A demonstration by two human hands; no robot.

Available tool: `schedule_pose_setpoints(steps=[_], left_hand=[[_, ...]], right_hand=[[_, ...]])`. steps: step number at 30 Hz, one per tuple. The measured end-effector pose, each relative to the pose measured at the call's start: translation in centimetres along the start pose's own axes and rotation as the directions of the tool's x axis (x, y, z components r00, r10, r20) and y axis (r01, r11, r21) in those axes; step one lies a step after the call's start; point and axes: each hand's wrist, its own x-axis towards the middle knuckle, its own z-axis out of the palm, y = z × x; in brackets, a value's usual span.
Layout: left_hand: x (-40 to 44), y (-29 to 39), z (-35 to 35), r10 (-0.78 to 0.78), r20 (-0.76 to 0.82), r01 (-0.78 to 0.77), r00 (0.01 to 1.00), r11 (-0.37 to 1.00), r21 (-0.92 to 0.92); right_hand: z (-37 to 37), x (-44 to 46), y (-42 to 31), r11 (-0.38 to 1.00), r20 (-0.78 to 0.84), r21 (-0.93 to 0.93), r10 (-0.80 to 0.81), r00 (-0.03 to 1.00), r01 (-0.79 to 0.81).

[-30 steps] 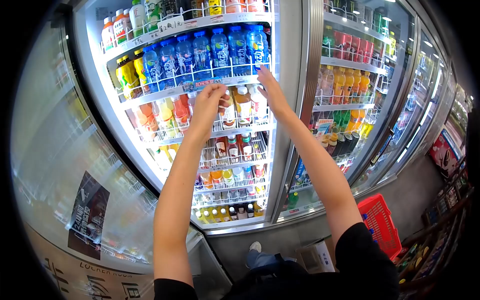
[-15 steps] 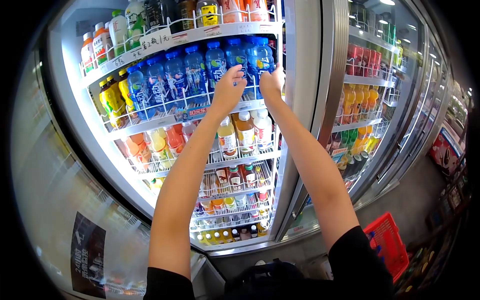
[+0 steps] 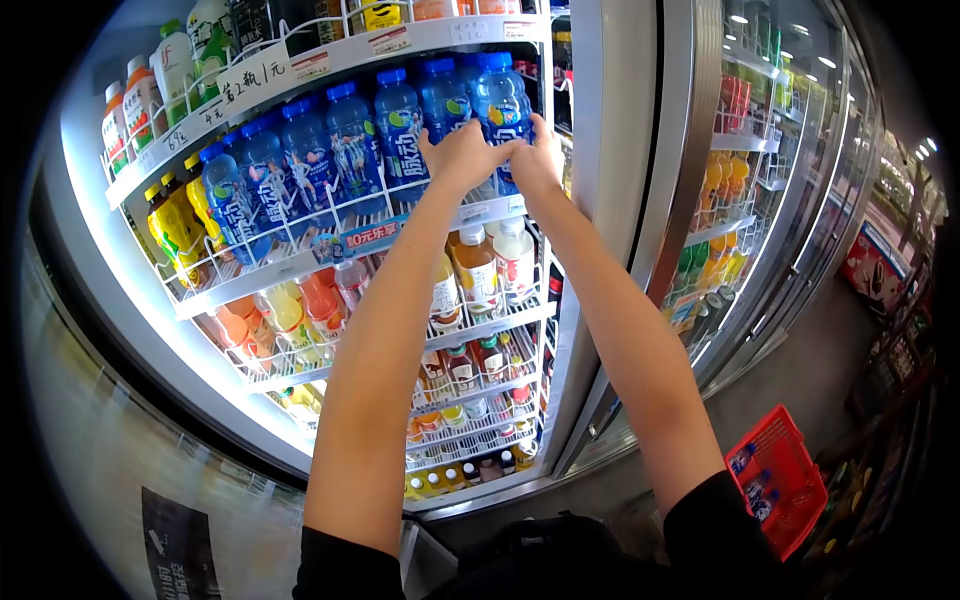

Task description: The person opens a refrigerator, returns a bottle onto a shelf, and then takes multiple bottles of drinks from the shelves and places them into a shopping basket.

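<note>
Left hand [image 3: 464,158] and right hand [image 3: 539,163] close together at the rightmost tall blue plastic bottle [image 3: 500,97], can't tell if gripping tbh.

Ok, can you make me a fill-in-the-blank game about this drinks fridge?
1. The left hand and right hand are by a bottle with a ____ cap.
2. On that shelf, yellow bottles stand at the ____ end.
3. The basket is ____.
4. The person's sleeves are ____.

Missing words: blue; left; red; black.
</note>
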Motion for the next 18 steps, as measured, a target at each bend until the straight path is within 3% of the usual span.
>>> schedule_pose_setpoints(steps=[1,2,6,7,9,11,13,14,18], left_hand=[[0.0,-0.2,0.1,0.009,-0.015,-0.009,1.0,1.0,0.013],[-0.1,-0.3,0.3,0.016,-0.044,-0.015,0.999,1.0,0.007],[-0.9,-0.2,0.6,0.05,-0.143,-0.048,0.988,0.999,0.017],[-1.0,-0.3,0.8,0.054,-0.149,-0.052,0.987,0.998,0.018],[-1.6,-0.6,1.4,0.147,-0.326,-0.139,0.934,0.989,0.048],[-1.5,-0.9,1.7,0.143,-0.333,-0.131,0.932,0.99,0.059],[-1.6,-1.1,2.0,0.174,-0.481,-0.227,0.859,0.973,-0.053],[-1.9,-0.9,1.7,0.13,-0.515,-0.249,0.847,0.954,-0.167],[-1.8,-1.4,2.3,0.216,-0.628,-0.37,0.747,0.921,-0.124]], right_hand=[[0.0,-0.2,0.2,0.999,-0.003,-0.019,-0.043,0.999,0.043],[-0.2,-0.6,0.5,0.977,-0.011,-0.168,-0.134,0.991,0.13],[-0.2,-0.9,0.5,0.919,-0.009,-0.319,-0.248,0.969,0.233],[-0.3,-0.9,0.4,0.918,-0.013,-0.317,-0.254,0.967,0.237],[-0.4,-1.2,0.6,0.939,-0.005,-0.208,-0.279,0.96,0.272],[-0.2,-1.2,0.7,0.939,-0.019,-0.166,-0.31,0.951,0.303],[-0.8,-2.2,-0.4,0.899,-0.075,-0.12,-0.431,0.899,0.421],[-2.0,-2.2,-1.4,0.881,0.042,-0.077,-0.464,0.885,0.466],[-3.2,-3.5,-2.3,0.915,0.08,-0.001,-0.403,0.912,0.404]])
